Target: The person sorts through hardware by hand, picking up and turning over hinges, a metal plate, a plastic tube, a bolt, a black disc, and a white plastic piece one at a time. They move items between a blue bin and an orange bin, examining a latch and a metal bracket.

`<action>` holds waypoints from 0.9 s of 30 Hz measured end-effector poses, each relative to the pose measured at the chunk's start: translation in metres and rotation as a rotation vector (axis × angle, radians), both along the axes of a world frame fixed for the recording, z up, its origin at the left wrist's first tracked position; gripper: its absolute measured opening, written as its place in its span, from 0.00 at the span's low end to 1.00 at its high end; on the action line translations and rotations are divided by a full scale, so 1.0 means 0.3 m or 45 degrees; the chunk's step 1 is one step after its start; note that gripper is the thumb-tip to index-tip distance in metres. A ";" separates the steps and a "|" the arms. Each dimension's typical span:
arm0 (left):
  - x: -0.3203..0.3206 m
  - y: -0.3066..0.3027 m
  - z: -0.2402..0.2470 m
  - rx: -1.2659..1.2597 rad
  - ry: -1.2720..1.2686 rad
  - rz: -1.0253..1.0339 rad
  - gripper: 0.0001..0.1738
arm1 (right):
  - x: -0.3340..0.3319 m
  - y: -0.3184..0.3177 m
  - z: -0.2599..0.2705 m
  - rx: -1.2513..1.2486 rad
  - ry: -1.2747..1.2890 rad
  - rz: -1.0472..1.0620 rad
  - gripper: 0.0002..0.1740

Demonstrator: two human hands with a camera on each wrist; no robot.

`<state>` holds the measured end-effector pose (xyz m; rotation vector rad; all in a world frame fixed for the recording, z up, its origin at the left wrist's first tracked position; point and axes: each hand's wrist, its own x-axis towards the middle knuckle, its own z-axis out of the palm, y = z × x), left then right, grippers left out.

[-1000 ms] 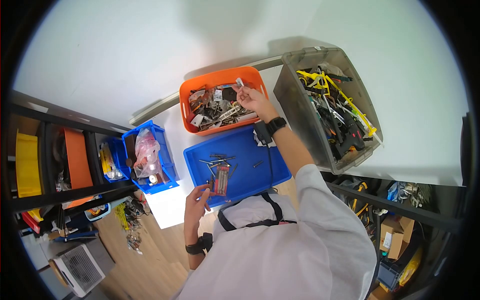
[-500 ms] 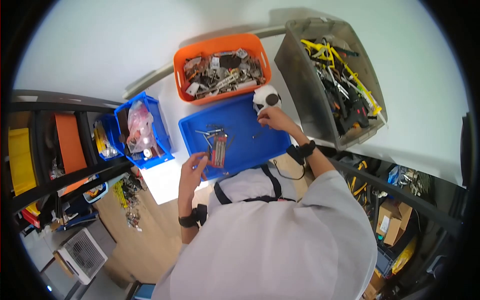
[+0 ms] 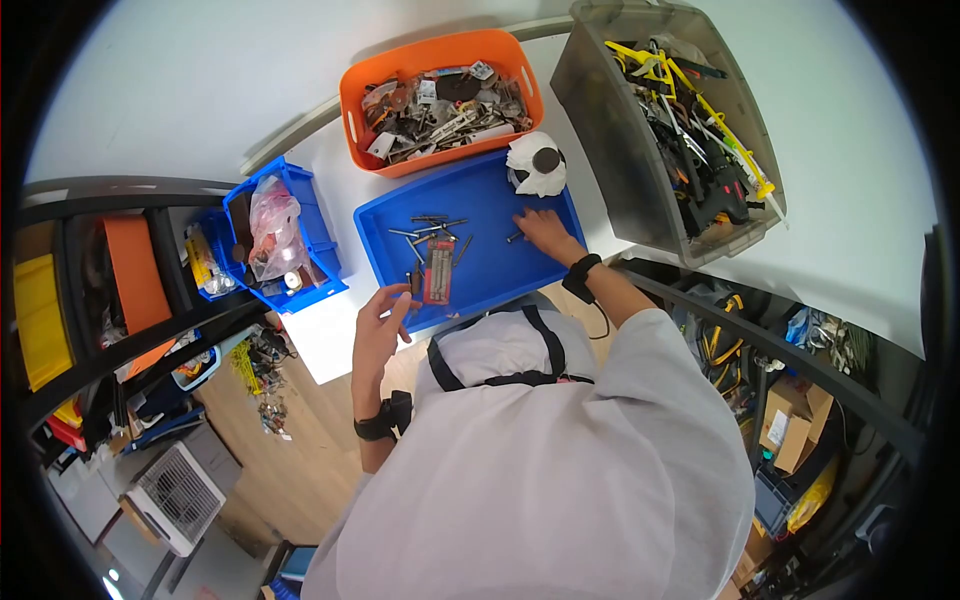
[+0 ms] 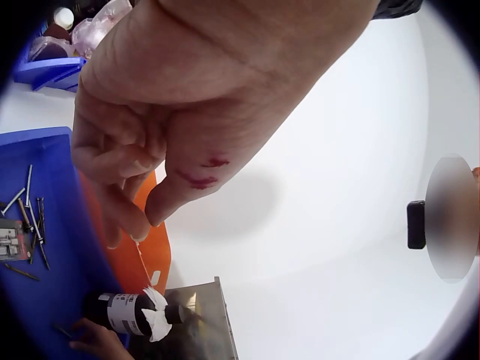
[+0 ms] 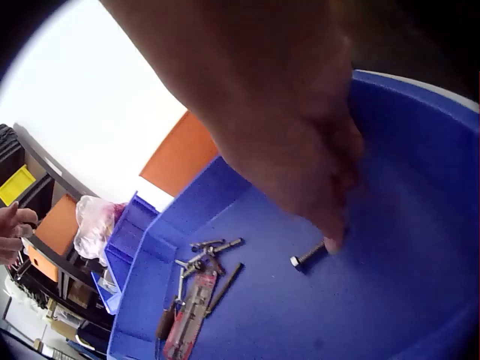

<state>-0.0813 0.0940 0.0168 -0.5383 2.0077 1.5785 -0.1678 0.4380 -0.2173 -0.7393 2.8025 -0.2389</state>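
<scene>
My right hand (image 3: 548, 236) is low over the right part of the blue tray (image 3: 480, 288). Its fingertips pinch the threaded end of a single bolt (image 5: 306, 257), whose silvery head points away from them. Beside the tray's near left corner hovers my left hand (image 3: 378, 325), fingers loosely bent and holding nothing. Close to it in the tray lies a red-backed pack (image 3: 437, 272) of metal pieces. Several loose bolts (image 3: 428, 228) are scattered just above that pack.
A black bottle (image 4: 125, 312) wrapped in white paper stands at the tray's far right corner. Behind is an orange bin (image 3: 357, 120) of mixed hardware; a grey tote (image 3: 612, 165) of tools stands right. Left sits a blue bin (image 3: 318, 235) with a plastic bag.
My right hand let go of a small packet over the orange bin, then came back past the bottle down to the lone bolt. My left hand stays by the tray corner.
</scene>
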 end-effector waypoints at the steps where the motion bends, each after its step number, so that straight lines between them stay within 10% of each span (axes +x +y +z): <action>1: 0.002 -0.002 0.001 -0.008 0.007 -0.001 0.22 | 0.002 0.006 -0.007 -0.001 0.003 0.000 0.20; 10: -0.009 0.010 0.005 -0.024 0.043 -0.015 0.21 | -0.029 -0.015 0.179 0.102 -0.487 0.102 0.12; 27: -0.091 0.204 0.173 -0.094 0.657 -0.078 0.15 | -0.018 -0.179 0.899 -0.993 -0.677 0.110 0.09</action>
